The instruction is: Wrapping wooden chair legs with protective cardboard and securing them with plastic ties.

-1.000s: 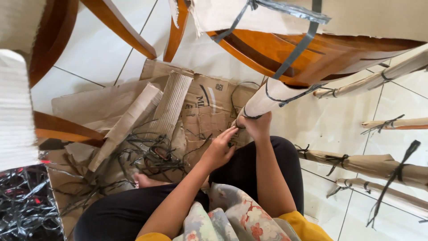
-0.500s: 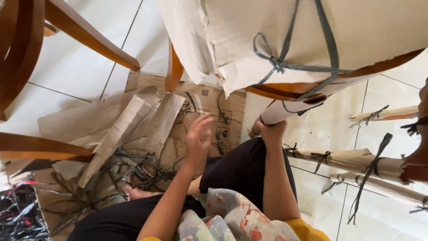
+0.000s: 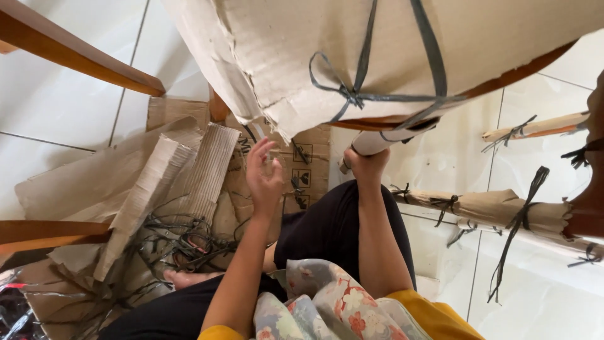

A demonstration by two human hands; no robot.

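Observation:
My right hand [image 3: 367, 165] grips the end of a paper-wrapped chair leg [image 3: 384, 141] under a chair seat. The seat is covered in torn cardboard [image 3: 327, 56] tied with grey plastic straps [image 3: 352, 96]. My left hand [image 3: 264, 176] hangs open in the air just below the cardboard's torn lower edge, fingers spread, touching nothing. I sit on the floor in dark trousers, with one bare foot [image 3: 182, 277] showing.
Loose corrugated cardboard pieces [image 3: 176, 182] and a tangle of cut straps [image 3: 176, 242] lie on the white tile floor at left. Bare wooden chair parts [image 3: 75, 56] cross the upper left. More wrapped, strapped chair legs [image 3: 497, 208] lie at right.
The view has tilted up toward the wrapped seat. My left hand has lifted off the leg and risen toward the cardboard's edge. My right hand has kept its grip.

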